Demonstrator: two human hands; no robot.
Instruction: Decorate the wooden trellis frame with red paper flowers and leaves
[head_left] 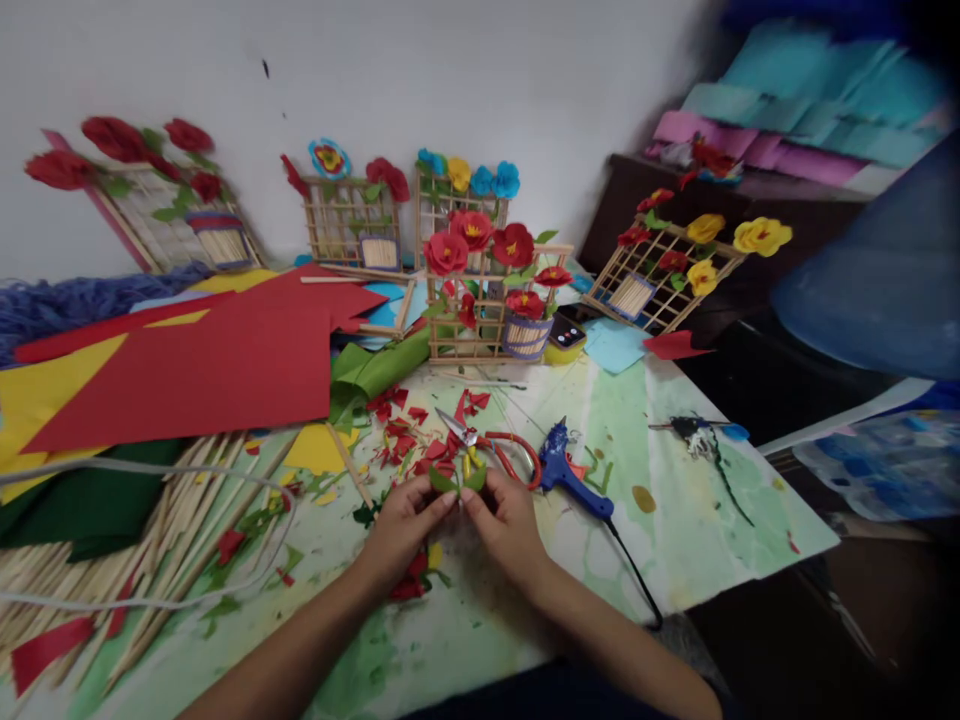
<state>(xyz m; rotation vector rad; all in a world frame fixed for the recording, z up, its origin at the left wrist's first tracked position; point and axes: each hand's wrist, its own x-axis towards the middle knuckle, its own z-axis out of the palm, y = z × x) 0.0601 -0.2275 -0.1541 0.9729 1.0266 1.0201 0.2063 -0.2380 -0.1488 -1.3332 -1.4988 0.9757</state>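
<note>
- The left hand (411, 512) pinches the left lobe of the green paper piece (447, 481) between thumb and fingertips; a light pinch near the edge should serve best, as thin paper creases easily.
- The green paper piece sits between the two hands, with two leaf-like lobes showing; whether it is one piece or two, the fingers leave too little visible to tell.
- The right hand (501, 516) pinches the right lobe in the same way; even pressure from both hands, thumbs close together, probably gives the finest control.
- Well left of the left hand lie many sticks (161, 545), too overlapped to count; beyond them, one large red sheet (202, 375) lies uppermost.
- Beyond the left hand is one green roll (390, 368), with red scraps (401, 440) nearer, too many to count.
- Just beyond the hands rests one pair of scissors (466, 436).
- Beside the right hand, to its right, one glue gun (574, 482) lies on the desk (697, 560).
- Far beyond both hands stand five lattice panels (474, 345): one at left, three around the middle, one at right; the right one carries three yellow flowers (763, 237) and about three red.
</note>
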